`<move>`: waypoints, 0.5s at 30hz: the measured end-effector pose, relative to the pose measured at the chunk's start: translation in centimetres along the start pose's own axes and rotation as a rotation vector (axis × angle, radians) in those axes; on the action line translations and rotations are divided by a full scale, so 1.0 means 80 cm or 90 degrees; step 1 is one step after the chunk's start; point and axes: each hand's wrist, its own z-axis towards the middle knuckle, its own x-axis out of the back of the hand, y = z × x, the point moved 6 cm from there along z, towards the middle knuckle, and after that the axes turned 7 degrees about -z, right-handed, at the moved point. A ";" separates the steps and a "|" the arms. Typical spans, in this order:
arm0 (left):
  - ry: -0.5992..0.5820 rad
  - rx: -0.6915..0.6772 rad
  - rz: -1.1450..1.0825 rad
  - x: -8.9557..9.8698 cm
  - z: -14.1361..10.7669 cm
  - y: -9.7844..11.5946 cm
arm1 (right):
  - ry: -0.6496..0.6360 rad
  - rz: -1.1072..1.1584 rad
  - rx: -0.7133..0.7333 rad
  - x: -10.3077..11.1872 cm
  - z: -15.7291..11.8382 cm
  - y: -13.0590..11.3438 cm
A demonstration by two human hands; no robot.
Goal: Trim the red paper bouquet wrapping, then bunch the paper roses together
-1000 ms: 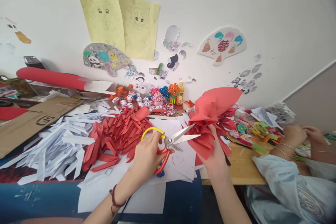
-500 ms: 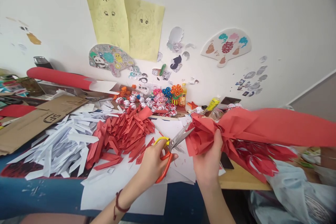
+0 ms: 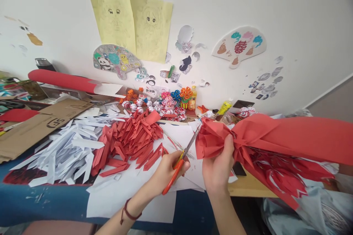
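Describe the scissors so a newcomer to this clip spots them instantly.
Find the blue tabletop, then the left hand above it, with a dark bracelet at the wrist. The scissors in its grip point toward the red paper bundle; metal blades and orange and yellow handles set them apart from it.

Along blue table [image 3: 55,209], left to right: white folded-paper strips [image 3: 66,150], then red folded-paper strips [image 3: 132,132]. Left of both: flat brown cardboard [image 3: 35,130]. Behind cardboard: long red paper roll [image 3: 60,80]. Before and under red strips: white paper sheets [image 3: 132,203]. In left hand [image 3: 167,172], right of strips: metal scissors with orange and yellow handles [image 3: 179,165]. In right hand [image 3: 219,170], farther right: red paper-wrapped bouquet [image 3: 298,134], partly over wooden table [image 3: 249,186].
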 end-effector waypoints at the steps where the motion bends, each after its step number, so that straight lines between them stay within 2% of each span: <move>1: -0.005 -0.005 -0.023 -0.001 0.000 0.001 | 0.007 -0.003 0.005 0.000 0.000 -0.001; 7: 0.036 -0.010 -0.048 0.004 0.001 -0.008 | 0.029 -0.013 0.017 0.004 0.003 -0.004; 15: 0.063 0.014 0.010 0.007 0.001 -0.016 | 0.010 -0.020 -0.047 0.005 0.008 0.005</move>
